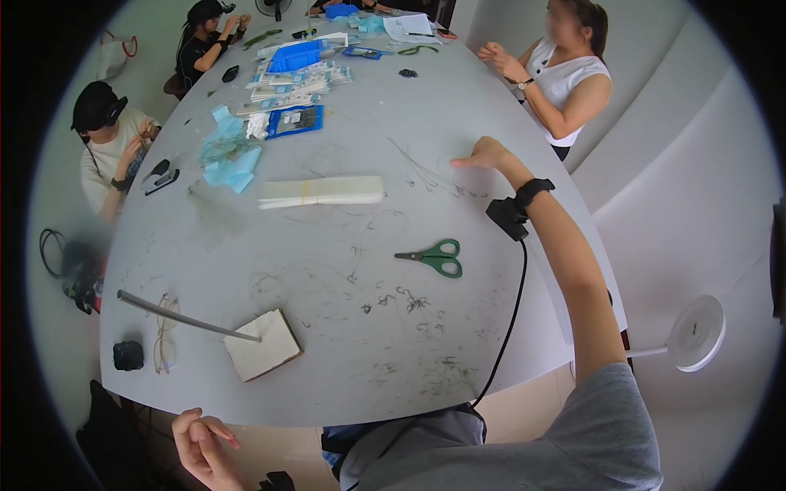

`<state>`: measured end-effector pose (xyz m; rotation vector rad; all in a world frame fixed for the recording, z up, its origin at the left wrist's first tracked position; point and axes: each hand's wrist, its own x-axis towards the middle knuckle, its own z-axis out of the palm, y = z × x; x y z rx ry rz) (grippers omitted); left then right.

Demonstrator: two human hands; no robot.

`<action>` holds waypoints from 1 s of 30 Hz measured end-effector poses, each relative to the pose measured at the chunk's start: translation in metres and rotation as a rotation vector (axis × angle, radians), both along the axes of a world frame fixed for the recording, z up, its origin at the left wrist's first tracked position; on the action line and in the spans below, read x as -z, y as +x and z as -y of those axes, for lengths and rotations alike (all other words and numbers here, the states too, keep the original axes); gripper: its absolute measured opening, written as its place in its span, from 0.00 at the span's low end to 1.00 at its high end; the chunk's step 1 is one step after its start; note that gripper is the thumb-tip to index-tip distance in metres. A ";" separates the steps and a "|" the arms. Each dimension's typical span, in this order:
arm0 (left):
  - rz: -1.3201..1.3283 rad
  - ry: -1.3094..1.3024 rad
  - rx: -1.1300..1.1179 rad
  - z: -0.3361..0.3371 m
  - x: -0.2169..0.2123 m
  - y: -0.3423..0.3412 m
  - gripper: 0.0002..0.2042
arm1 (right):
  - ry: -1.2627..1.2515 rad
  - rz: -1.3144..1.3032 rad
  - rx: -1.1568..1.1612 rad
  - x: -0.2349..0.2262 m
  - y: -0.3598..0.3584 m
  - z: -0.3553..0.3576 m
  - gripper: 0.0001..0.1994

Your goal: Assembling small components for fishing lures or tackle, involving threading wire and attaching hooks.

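You seem to be separating hooked lines [460,192], lying just nearside of your right hand [485,154]; your left hand [205,443] is loosely curled. Whether either holds one, I cannot tell. Next probably needs a fine pinch.

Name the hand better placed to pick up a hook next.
Probably the right hand: it reaches over the table, close to several hooks; the left hand is back beyond the near edge.
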<state>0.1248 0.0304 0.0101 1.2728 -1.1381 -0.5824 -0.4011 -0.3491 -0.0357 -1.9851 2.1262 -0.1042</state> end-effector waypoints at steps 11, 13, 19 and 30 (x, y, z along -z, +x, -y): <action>0.035 0.045 0.063 0.012 0.003 -0.025 0.11 | -0.188 0.125 0.039 -0.009 -0.075 -0.040 0.18; 0.046 0.063 0.056 0.014 0.001 -0.032 0.11 | -0.195 0.137 0.019 -0.007 -0.074 -0.040 0.14; 0.069 0.109 0.009 0.011 -0.008 -0.055 0.10 | -0.191 0.176 -0.023 0.001 -0.057 -0.036 0.11; 0.061 0.138 -0.001 0.007 -0.011 -0.082 0.09 | -0.262 0.312 -0.108 0.005 -0.055 -0.052 0.06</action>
